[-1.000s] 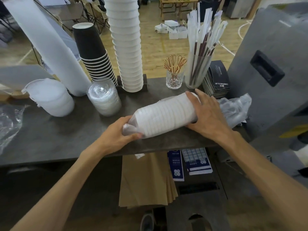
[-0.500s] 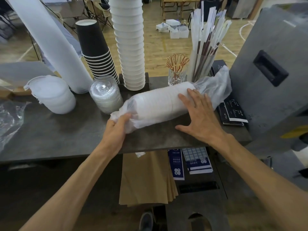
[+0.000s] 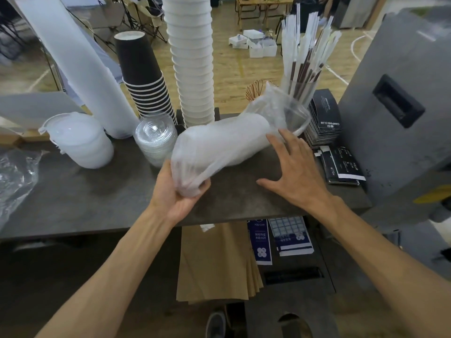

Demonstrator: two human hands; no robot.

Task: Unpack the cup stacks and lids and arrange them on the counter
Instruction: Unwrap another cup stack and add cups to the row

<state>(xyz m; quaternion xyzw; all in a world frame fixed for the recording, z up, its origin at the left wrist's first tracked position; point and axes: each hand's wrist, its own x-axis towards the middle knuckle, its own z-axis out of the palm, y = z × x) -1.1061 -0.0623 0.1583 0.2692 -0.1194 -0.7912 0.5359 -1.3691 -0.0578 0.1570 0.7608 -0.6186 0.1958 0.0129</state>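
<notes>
A stack of white lids in a clear plastic sleeve (image 3: 227, 140) lies on its side on the dark counter (image 3: 102, 191). My left hand (image 3: 178, 191) grips the sleeve's near, bunched end from below. My right hand (image 3: 295, 169) is spread flat, fingers straight, its fingertips at the sleeve's right side. Behind stand a tall white cup stack (image 3: 192, 62), a black cup stack (image 3: 144, 76), a leaning wrapped white cup stack (image 3: 80, 64), a pile of clear dome lids (image 3: 156, 137) and a pile of white lids (image 3: 80, 140).
A glass of wrapped straws (image 3: 302, 76) and a small glass of copper stirrers (image 3: 255, 90) stand behind the sleeve. Black cup sleeves (image 3: 327, 123) lie at right beside a grey box (image 3: 400, 98). An empty plastic bag (image 3: 17, 176) lies at left.
The sleeved lid stack has been pushed back and left on the counter. My left hand shifted to grip its bunched near end. My right hand slid off the top and opened flat beside it.
</notes>
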